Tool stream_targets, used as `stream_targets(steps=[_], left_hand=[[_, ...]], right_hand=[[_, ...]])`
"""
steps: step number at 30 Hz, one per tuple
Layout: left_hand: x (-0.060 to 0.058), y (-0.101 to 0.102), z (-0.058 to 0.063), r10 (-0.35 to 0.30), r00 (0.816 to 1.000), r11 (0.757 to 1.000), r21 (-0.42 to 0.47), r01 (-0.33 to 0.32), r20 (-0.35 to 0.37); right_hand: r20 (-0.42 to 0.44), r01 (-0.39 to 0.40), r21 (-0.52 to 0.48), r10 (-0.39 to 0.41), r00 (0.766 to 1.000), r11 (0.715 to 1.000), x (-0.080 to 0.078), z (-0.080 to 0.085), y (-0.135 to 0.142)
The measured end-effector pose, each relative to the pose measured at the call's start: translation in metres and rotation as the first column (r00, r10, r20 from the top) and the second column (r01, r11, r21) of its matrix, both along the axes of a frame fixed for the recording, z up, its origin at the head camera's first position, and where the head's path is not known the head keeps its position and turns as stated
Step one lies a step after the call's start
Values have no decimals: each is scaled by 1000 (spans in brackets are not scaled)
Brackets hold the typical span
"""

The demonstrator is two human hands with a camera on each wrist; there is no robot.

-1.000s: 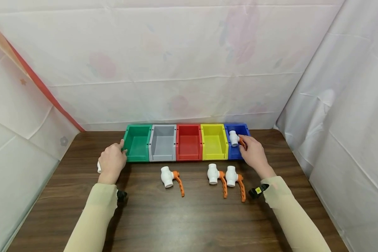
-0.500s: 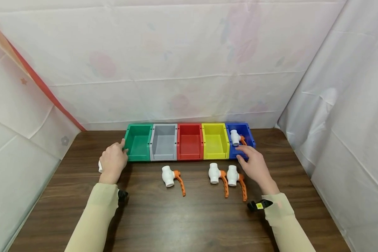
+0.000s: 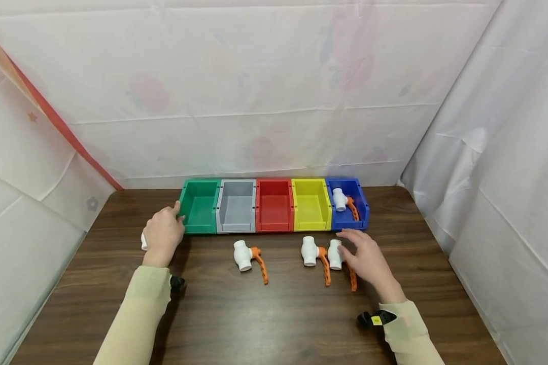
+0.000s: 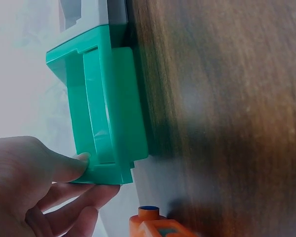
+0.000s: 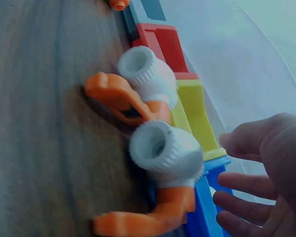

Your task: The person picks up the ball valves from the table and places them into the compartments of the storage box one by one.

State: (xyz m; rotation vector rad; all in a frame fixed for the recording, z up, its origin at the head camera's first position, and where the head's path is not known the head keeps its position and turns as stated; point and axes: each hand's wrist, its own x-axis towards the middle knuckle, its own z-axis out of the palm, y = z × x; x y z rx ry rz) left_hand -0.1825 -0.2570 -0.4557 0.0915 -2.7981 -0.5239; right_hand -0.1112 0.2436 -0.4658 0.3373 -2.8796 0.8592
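- In the head view, 12 o'clock is away from the person. The right tap lies on the table just beside the middle tap, which is at its 9 o'clock. If the fingers close too wide, I think they may catch the neighbour's orange handle and drag both.
- The white body is round, so an off-centre grip could perhaps make it roll.
- The back tap sits inside the blue bin, at about 12 o'clock from the right hand; a hand moving low could bump the front of this bin.
- A pull at the green bin might shift the whole row.
- Right hand: fingers well spread, thumb apart — the wrist view shows a gap to the taps, so it holds nothing.
- Left hand: thumb and fingers pinch the green bin's wall at 9 o'clock, parted only by its thickness.
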Motion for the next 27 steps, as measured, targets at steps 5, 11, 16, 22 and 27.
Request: stream_targets(steps=[5,11,16,22,27], left_hand=[[0,-1,-2,-4,1000,1000,-5,4,-25],[-1,-1,-2,0,1000,1000,-5,0,-9],[-1,0,-4,-3,1000,1000,-8,3,-23],[-2,1,-5,6,999,1000,-3,-6,-39],[-1,0,-5,-2,999,1000,-7,2,-53]], right_hand=[[-2,-18,36,18,1000,999,5,-5,-5],[58,-36,70,32,998,997,11,-6,-8],[96,-69,95,60,994,993,15,-6,-10],[122,-100,132,84,989,986,15,-6,-11],[140,-100,155,79,987,983,14,-7,-11]])
